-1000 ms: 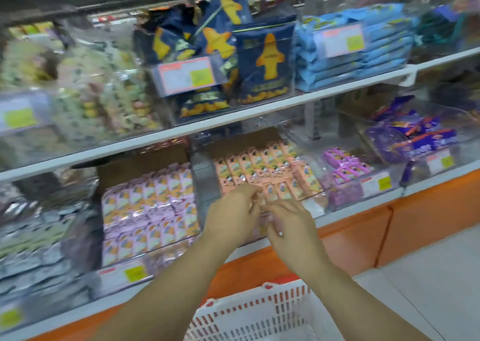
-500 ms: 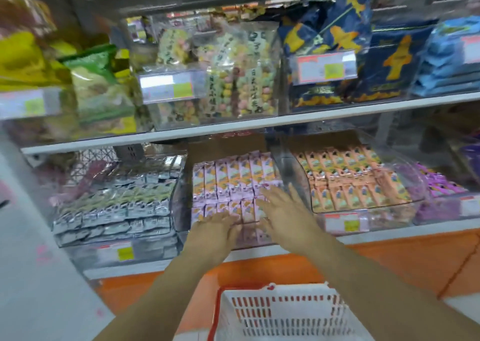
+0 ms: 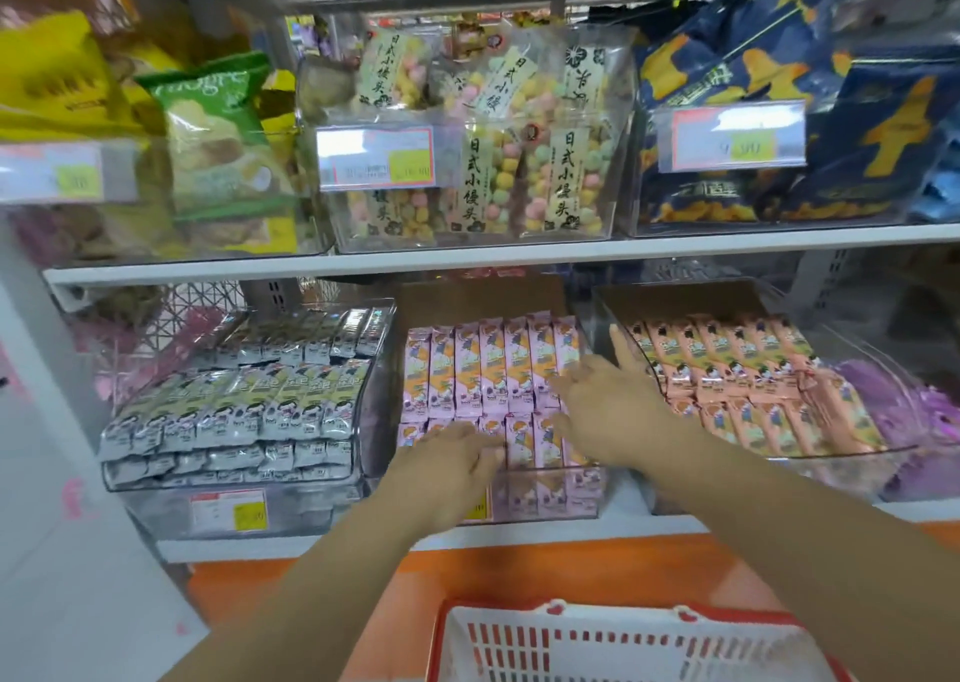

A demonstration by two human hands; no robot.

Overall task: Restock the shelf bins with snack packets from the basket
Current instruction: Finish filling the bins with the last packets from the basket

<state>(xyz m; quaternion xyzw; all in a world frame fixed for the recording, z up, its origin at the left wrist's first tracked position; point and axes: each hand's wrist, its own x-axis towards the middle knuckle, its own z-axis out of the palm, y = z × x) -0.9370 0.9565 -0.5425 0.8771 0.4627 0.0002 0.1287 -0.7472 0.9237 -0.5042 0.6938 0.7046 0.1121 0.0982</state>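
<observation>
On the lower shelf, seen from the head camera, three clear bins sit side by side, and the person is reaching both bare arms into the middle bin (image 3: 545, 507). It is filled with pink packets (image 3: 493, 369) standing in tidy rows, a back row and a lower front row.

The left hand (image 3: 452, 466) lies palm down on the front row, near the bin's front wall, its fingers stretched flat across the packet tops and gripping nothing. The right hand (image 3: 608, 406) is just beside it, higher and further back, over the right end of the pink rows. Its fingers are spread and straight, with one finger pointing up along the wall shared with the next bin. It holds nothing either. The two hands are close together but not touching.

The left bin holds grey packets (image 3: 249, 395) in stacked rows. The right bin holds peach packets (image 3: 737, 375), and purple packets (image 3: 924, 411) show blurred at the far right.

The basket (image 3: 623, 645), white with a red rim, sits low in front of the person, below the shelf's orange base. From here I cannot tell what is inside it.

On the upper shelf (image 3: 467, 258) stand clear bags of pastel balls (image 3: 519, 177) behind a price tag (image 3: 374, 156). A green bag (image 3: 218, 130) stands to their left and dark blue bags (image 3: 857, 125) to their right.
</observation>
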